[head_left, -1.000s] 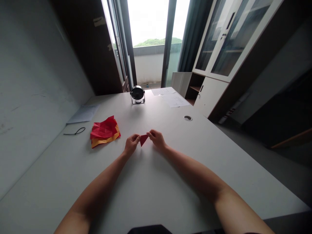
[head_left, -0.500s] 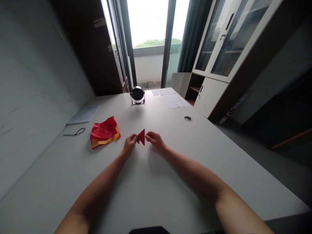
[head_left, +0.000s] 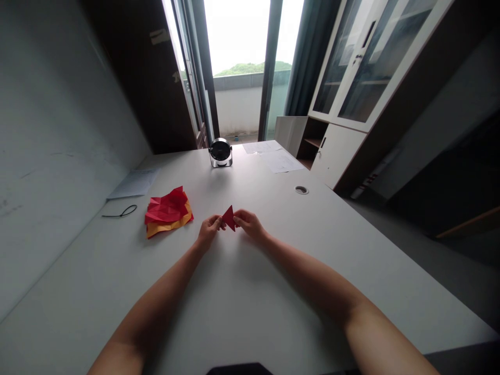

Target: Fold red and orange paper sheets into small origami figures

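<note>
A small red folded paper triangle [head_left: 229, 217] is held up between my two hands, above the white table [head_left: 234, 291]. My left hand [head_left: 211, 229] pinches its left corner with thumb and fingers. On the other side, my right hand [head_left: 248, 224] is closed on the paper's right edge. Left of my hands lies a stack of creased red and orange paper sheets [head_left: 167, 211].
A round black device on a metal stand [head_left: 221, 152] stands at the table's back. White papers [head_left: 279, 160] lie behind on the right, another sheet [head_left: 133, 184] at the left wall. A black cable tie [head_left: 123, 212] and a round table hole [head_left: 301, 190] also show.
My right hand has closed on the triangle's right edge, where its fingers were just beside it before. The triangle has tilted slightly.
</note>
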Motion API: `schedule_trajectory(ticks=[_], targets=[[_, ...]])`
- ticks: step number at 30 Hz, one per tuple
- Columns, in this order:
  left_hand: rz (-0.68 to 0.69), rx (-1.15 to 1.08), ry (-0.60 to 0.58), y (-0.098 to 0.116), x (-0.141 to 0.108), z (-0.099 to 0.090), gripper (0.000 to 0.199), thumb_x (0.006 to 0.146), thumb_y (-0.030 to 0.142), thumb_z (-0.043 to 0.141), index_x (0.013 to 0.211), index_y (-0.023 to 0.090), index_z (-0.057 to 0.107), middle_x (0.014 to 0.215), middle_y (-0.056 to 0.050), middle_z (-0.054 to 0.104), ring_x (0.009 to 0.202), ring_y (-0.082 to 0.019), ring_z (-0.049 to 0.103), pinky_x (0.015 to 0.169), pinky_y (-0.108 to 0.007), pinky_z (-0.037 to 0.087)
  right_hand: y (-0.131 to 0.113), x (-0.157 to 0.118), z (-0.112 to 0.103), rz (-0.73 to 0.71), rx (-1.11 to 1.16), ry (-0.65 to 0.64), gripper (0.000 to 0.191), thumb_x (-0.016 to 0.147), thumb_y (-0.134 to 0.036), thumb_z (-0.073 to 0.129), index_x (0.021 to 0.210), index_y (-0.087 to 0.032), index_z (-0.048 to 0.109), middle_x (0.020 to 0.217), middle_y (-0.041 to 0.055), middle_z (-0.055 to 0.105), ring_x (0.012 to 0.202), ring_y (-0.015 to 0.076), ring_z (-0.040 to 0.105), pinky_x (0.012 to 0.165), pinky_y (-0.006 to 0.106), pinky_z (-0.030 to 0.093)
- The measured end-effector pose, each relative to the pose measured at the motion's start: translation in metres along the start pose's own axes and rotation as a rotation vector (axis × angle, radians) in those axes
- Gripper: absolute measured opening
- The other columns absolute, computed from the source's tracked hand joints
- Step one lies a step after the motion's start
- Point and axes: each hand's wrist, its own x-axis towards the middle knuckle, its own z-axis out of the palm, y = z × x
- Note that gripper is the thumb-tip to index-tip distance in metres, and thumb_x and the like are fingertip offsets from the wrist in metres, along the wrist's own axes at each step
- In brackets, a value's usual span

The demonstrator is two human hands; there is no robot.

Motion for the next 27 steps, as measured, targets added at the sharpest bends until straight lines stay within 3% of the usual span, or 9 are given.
schedule_trajectory(ticks=[9, 12, 18, 27], targets=[[-0.002, -0.020, 0.006, 0.000, 0.000, 0.000, 0.033, 0.086, 0.047, 0.063, 0.088, 0.015, 0.069, 0.071, -0.004, 0.067, 0.064, -0.015, 0.060, 0.064, -0.027, 0.042, 0.010, 0.006, -0.004, 0.042, 0.106, -0.046, 0.037, 0.081, -0.054, 0.067, 0.094, -0.019, 0.063, 0.075, 0.0028, 0.066, 0.066, 0.0162, 0.060, 0.066, 0.032, 0.052], [-0.001, -0.012, -0.003, 0.002, -0.001, 0.001, 0.034, 0.086, 0.047, 0.063, 0.090, 0.014, 0.070, 0.072, -0.005, 0.069, 0.065, -0.015, 0.061, 0.066, -0.028, 0.044, 0.009, 0.005, -0.004, 0.017, 0.051, -0.036, 0.033, 0.083, -0.047, 0.064, 0.099, -0.019, 0.062, 0.074, 0.0019, 0.066, 0.066, 0.0159, 0.060, 0.064, 0.030, 0.051], [-0.020, 0.019, -0.057, 0.006, -0.002, 0.005, 0.036, 0.087, 0.047, 0.062, 0.093, 0.013, 0.071, 0.074, -0.007, 0.071, 0.066, -0.017, 0.063, 0.067, -0.029, 0.046, 0.004, 0.001, -0.002, -0.033, -0.155, 0.107, 0.023, 0.084, -0.040, 0.061, 0.094, -0.019, 0.063, 0.061, -0.0030, 0.057, 0.055, 0.0120, 0.051, 0.054, 0.024, 0.041], [-0.010, 0.081, -0.069, 0.009, -0.002, 0.005, 0.035, 0.085, 0.048, 0.064, 0.087, 0.014, 0.072, 0.071, -0.004, 0.068, 0.064, -0.016, 0.061, 0.064, -0.027, 0.045, -0.008, -0.003, -0.002, -0.088, -0.293, 0.104, 0.026, 0.089, -0.043, 0.057, 0.088, -0.018, 0.066, 0.075, 0.0023, 0.065, 0.068, 0.0155, 0.057, 0.064, 0.027, 0.045]])
